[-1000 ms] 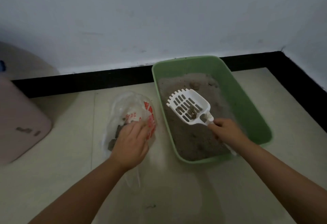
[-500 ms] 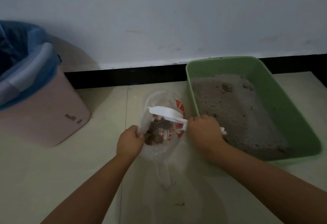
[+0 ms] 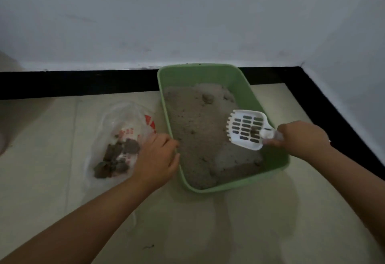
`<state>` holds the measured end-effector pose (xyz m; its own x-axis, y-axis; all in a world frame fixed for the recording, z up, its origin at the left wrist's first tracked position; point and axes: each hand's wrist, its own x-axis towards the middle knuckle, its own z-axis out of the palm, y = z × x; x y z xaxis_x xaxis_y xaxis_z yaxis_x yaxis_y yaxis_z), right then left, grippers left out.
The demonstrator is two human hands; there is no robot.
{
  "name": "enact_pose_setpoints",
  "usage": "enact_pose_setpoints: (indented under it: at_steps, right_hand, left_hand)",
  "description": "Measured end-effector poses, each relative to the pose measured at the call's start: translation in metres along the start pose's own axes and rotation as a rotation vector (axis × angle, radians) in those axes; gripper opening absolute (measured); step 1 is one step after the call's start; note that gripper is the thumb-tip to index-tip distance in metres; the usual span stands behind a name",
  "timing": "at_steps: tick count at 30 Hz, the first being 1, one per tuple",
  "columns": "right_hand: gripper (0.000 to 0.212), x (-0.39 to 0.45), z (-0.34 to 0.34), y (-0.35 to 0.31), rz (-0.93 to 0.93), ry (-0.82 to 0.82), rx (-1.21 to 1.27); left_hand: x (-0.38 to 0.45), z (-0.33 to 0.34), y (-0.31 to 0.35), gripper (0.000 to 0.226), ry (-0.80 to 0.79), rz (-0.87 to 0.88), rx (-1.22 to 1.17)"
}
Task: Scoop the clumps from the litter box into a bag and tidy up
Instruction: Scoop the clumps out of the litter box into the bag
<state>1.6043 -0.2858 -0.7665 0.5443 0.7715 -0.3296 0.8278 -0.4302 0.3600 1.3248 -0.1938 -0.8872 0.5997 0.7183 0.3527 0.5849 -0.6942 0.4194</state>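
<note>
A green litter box (image 3: 245, 88) full of grey litter stands on the floor against the wall. My right hand (image 3: 302, 136) grips the handle of a white slotted scoop (image 3: 248, 129), held over the box's right side with a small dark clump stuck on it. A clump (image 3: 208, 98) lies in the litter at the far end. To the left of the box lies a clear plastic bag with red print (image 3: 129, 122), with several dark clumps (image 3: 117, 157) inside. My left hand (image 3: 156, 157) holds the bag's right edge, beside the box's left rim.
A black baseboard (image 3: 83, 84) runs along the wall and turns down the right side at the corner. The pale tiled floor (image 3: 229, 232) has a small dark speck (image 3: 149, 246) near me. A pinkish bin edge (image 3: 4, 138) shows at far left.
My right hand has carried the scoop from the bag's mouth back over the litter box. The clumps it held now lie in the bag. My view has swung right, off the bin.
</note>
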Motion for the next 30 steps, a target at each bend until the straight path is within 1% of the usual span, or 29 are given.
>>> enact_pose_setpoints:
  at_steps: [2,3,4,6,7,9,11,13,14,16,18,22,24,26,28,30]
  right_hand:
    - [0.058,0.004,0.008,0.013,0.026,-0.052,-0.1]
    - [0.059,0.007,0.011,0.016,0.028,-0.059,-0.131]
    - [0.059,0.01,0.011,0.015,0.013,-0.051,-0.153]
    - [0.058,0.018,0.006,0.01,-0.021,-0.042,-0.228]
    - [0.054,0.023,0.002,0.006,-0.053,-0.045,-0.304]
    - [0.041,0.032,-0.003,-0.003,-0.174,-0.04,-0.456]
    - [0.021,0.037,-0.005,-0.017,-0.295,-0.071,-0.585]
    - [0.01,0.041,-0.002,-0.029,-0.362,-0.123,-0.645]
    - [0.017,0.045,-0.001,-0.031,-0.406,-0.145,-0.645]
    - [0.029,0.052,-0.012,-0.027,-0.461,-0.24,-0.594]
    - [0.034,0.061,-0.025,-0.014,-0.52,-0.306,-0.541]
    - [0.054,0.081,-0.019,0.021,-0.531,-0.341,-0.524]
    - [0.057,0.086,-0.008,0.031,-0.49,-0.362,-0.446]
    - [0.057,0.09,0.002,0.035,-0.471,-0.381,-0.386]
    - [0.054,0.087,0.013,0.031,-0.505,-0.391,-0.36]
    - [0.05,0.081,0.017,0.022,-0.468,-0.402,-0.28]
  left_hand:
    - [0.011,0.014,0.013,0.029,-0.056,-0.151,0.013]
    - [0.017,0.017,0.019,0.028,-0.099,-0.195,0.037]
    - [0.022,0.018,0.023,0.024,-0.13,-0.198,0.086]
    - [0.031,0.023,0.026,0.019,-0.164,-0.129,0.153]
    - [0.033,0.026,0.025,0.026,-0.186,-0.059,0.16]
    - [0.033,0.03,0.024,0.039,-0.248,0.049,0.167]
    - [0.037,0.032,0.023,0.042,-0.305,0.108,0.224]
    - [0.038,0.033,0.026,0.042,-0.372,0.126,0.321]
    - [0.039,0.031,0.029,0.043,-0.382,0.118,0.344]
    - [0.038,0.027,0.033,0.043,-0.395,0.106,0.35]
    - [0.035,0.028,0.033,0.041,-0.416,0.093,0.358]
    - [0.035,0.031,0.032,0.039,-0.371,0.101,0.368]
    - [0.035,0.034,0.029,0.038,-0.344,0.097,0.355]
    - [0.036,0.036,0.028,0.038,-0.35,0.091,0.324]
    - [0.033,0.036,0.028,0.037,-0.366,0.073,0.312]
    - [0.034,0.037,0.027,0.037,-0.375,0.065,0.331]
